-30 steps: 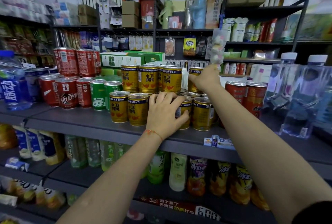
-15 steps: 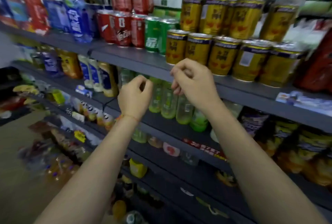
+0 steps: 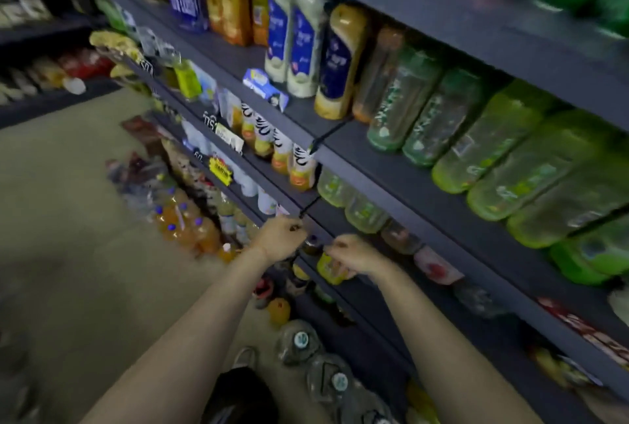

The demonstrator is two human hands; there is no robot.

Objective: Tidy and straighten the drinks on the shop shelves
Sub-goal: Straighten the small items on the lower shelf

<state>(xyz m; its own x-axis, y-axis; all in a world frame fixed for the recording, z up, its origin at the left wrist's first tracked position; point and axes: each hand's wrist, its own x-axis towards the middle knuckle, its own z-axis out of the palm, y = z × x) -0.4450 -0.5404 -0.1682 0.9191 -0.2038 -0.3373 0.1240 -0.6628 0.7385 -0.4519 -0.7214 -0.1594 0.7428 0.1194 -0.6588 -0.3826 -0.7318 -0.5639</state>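
Observation:
My view is tilted down along dark grey shelves of drinks, and everything is motion-blurred. My left hand and my right hand hover side by side at the front edge of a low shelf, fingers loosely curled, with nothing visible in either. Between them stands a small dark-capped bottle. A yellow bottle sits just behind my right hand. Above are green bottles, blue-and-white bottles and small orange-bottomed bottles.
Orange soda bottles and large water bottles stand on the floor below the shelves. Price tags hang off the shelf edges. A beige floor opens to the left, with another rack beyond it.
Both hands have left the gold cans on the top shelf and dropped to a low shelf. My view has swung down and left, so the cans are out of sight.

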